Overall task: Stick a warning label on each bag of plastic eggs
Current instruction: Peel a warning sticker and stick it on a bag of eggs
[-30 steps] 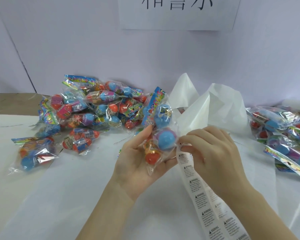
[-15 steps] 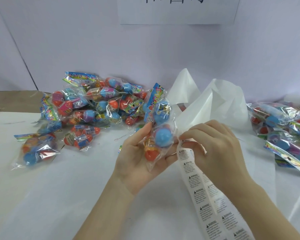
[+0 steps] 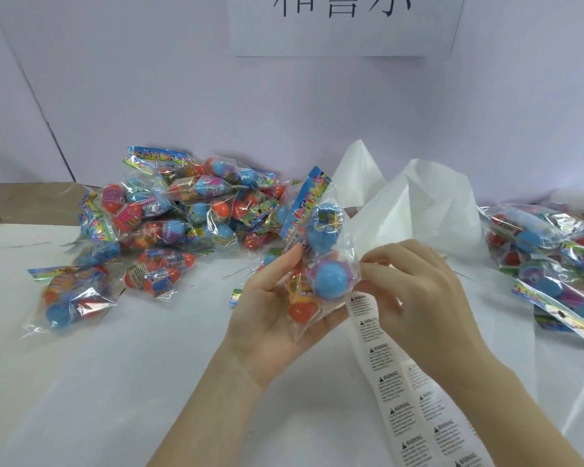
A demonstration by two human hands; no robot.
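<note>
My left hand (image 3: 267,308) holds a clear bag of plastic eggs (image 3: 321,261) upright, palm up, thumb on its front; blue, purple and orange eggs show inside. My right hand (image 3: 415,298) sits just right of the bag, fingers curled, pinching at the top of a long strip of white warning labels (image 3: 388,375). The strip hangs down toward the bottom edge of the view. Whether a label is peeled off I cannot tell.
A heap of egg bags (image 3: 189,214) lies at the back left, with single bags (image 3: 71,298) nearer the left edge. More bags (image 3: 560,261) are piled at the right. Crumpled white paper (image 3: 418,210) stands behind my hands. The table (image 3: 122,382) has a white cover.
Both hands and the bag stay almost in place. My right fingertips have worked closer along the top of the label strip, next to the bag's edge.
</note>
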